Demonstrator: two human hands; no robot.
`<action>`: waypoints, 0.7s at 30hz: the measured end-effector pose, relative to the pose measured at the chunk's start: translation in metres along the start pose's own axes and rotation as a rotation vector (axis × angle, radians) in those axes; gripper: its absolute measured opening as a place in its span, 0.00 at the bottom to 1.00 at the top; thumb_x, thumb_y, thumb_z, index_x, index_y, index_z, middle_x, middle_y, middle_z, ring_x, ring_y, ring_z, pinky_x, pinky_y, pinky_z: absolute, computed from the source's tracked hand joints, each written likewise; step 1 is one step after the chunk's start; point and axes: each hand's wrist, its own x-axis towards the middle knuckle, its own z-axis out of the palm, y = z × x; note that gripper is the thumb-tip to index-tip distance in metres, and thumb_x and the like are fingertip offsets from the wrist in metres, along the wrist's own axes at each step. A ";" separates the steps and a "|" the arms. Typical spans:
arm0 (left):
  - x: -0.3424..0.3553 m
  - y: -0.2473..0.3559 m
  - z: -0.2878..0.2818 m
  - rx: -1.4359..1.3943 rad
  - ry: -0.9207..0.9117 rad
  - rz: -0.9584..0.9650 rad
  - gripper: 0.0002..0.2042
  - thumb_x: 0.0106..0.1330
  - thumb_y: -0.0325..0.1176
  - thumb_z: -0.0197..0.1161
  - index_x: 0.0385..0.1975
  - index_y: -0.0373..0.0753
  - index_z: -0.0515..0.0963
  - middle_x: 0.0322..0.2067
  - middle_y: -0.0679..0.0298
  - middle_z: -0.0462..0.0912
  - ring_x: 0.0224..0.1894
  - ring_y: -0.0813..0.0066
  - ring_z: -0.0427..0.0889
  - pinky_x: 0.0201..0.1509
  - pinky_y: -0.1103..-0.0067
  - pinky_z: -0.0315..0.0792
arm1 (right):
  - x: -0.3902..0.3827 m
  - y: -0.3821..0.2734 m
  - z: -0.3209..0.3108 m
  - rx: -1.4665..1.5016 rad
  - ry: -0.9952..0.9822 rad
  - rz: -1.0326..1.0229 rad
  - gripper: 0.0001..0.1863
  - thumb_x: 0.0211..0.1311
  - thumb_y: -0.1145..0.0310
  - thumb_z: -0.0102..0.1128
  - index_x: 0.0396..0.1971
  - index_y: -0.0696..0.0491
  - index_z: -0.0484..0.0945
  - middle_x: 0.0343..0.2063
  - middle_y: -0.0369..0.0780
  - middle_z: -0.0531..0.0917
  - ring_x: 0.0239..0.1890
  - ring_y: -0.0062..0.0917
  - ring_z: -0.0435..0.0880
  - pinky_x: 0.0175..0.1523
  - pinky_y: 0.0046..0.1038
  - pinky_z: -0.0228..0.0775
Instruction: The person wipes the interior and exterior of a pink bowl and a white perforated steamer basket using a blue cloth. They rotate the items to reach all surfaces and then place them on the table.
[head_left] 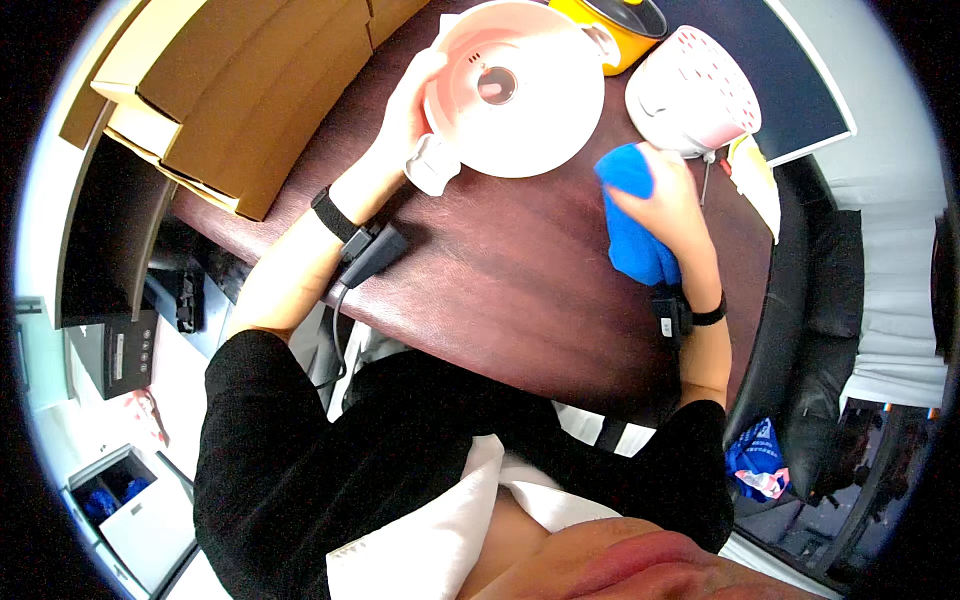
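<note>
Seen from the head camera, the left hand wraps its fingers around the left edge of a round pink plastic cooker lid at twelve o'clock on the dark wooden table. At one o'clock, the right hand clutches a bunched blue cloth, just below a white perforated plastic basket.
</note>
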 end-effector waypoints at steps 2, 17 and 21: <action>0.005 -0.019 0.003 0.103 0.001 0.129 0.23 0.65 0.42 0.59 0.53 0.36 0.61 0.50 0.54 0.70 0.52 0.68 0.75 0.52 0.72 0.77 | -0.002 0.009 -0.017 0.184 0.150 0.176 0.22 0.48 0.62 0.70 0.41 0.58 0.76 0.38 0.47 0.82 0.42 0.37 0.82 0.50 0.34 0.73; -0.018 -0.011 0.019 0.611 -0.054 0.217 0.29 0.64 0.33 0.60 0.64 0.33 0.60 0.59 0.57 0.68 0.62 0.72 0.65 0.67 0.76 0.58 | 0.076 -0.092 0.062 -0.095 0.321 -0.111 0.24 0.50 0.55 0.66 0.42 0.53 0.70 0.31 0.44 0.79 0.27 0.40 0.83 0.30 0.39 0.76; -0.017 -0.011 0.012 0.680 -0.027 0.242 0.27 0.65 0.32 0.59 0.63 0.33 0.62 0.57 0.57 0.71 0.59 0.73 0.68 0.65 0.77 0.60 | 0.080 -0.105 0.073 -0.067 0.298 -0.201 0.19 0.48 0.62 0.65 0.37 0.58 0.75 0.31 0.46 0.77 0.27 0.41 0.81 0.31 0.37 0.75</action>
